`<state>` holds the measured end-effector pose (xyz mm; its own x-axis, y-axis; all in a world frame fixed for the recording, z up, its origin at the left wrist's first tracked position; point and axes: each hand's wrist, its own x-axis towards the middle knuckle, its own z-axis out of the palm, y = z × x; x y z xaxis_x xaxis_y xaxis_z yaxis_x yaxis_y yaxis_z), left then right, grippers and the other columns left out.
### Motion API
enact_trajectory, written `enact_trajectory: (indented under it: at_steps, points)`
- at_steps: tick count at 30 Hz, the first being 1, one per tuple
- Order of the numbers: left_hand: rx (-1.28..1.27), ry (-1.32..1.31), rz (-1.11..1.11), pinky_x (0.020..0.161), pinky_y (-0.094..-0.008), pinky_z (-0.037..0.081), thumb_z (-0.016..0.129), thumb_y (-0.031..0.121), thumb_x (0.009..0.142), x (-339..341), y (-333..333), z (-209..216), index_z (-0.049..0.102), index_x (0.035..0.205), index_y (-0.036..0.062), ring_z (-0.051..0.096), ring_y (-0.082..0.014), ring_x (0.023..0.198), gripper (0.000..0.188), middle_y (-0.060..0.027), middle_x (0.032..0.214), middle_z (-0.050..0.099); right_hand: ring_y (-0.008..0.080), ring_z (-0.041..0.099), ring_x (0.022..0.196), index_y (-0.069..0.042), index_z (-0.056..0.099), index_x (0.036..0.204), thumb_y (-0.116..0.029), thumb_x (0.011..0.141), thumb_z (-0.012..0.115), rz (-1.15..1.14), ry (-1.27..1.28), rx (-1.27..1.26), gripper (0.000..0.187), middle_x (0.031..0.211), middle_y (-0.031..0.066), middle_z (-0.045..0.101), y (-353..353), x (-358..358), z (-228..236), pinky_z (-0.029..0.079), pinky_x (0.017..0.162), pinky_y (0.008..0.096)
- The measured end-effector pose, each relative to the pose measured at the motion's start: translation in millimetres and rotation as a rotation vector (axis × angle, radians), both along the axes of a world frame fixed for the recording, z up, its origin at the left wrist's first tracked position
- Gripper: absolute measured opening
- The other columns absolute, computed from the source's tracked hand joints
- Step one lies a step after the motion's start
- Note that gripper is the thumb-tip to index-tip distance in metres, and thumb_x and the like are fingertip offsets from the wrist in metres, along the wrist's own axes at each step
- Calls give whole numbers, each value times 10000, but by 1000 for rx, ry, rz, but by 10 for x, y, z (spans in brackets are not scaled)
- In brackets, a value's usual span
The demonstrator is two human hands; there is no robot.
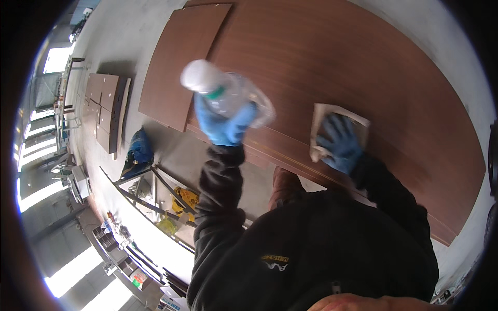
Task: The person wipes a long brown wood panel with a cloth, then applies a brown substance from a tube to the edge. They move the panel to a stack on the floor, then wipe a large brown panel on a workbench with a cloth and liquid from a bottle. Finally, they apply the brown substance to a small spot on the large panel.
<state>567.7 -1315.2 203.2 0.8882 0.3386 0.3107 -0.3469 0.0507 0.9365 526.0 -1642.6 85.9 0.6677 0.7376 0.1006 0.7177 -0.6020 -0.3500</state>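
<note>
In a blue glove, my left hand (222, 124) grips a clear plastic bottle (236, 98) with a green band at its neck and a white top. The bottle is tilted above the brown wood-look panel (290, 46), blurred by motion. My right hand (340, 142), in a darker blue glove, lies spread on a folded pale cloth (324, 113) and presses it flat on the panel near its front edge. Parts of the cloth show around the fingers.
A smaller brown board (181, 57) overlaps the panel's left end. Farther left, a stack of brown panels (106, 111) stands low over the floor. A metal frame (150, 199) with a yellow cloth (185, 202) and a blue bag (138, 154) are near my left arm.
</note>
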Motion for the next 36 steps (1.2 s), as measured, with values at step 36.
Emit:
enact_trajectory:
  at_steps: [36]
  points:
    - [730,442,892,1274,-592,224,693,473,1003,494,2380,-1313,89,1662,-31,226,-448,1569,1026,-295,1712,139,334,457,1490,-184,738,1252,-351,884,621,88,-106,199,420,1537,121,571,3497,1250,-338,261,1253,600]
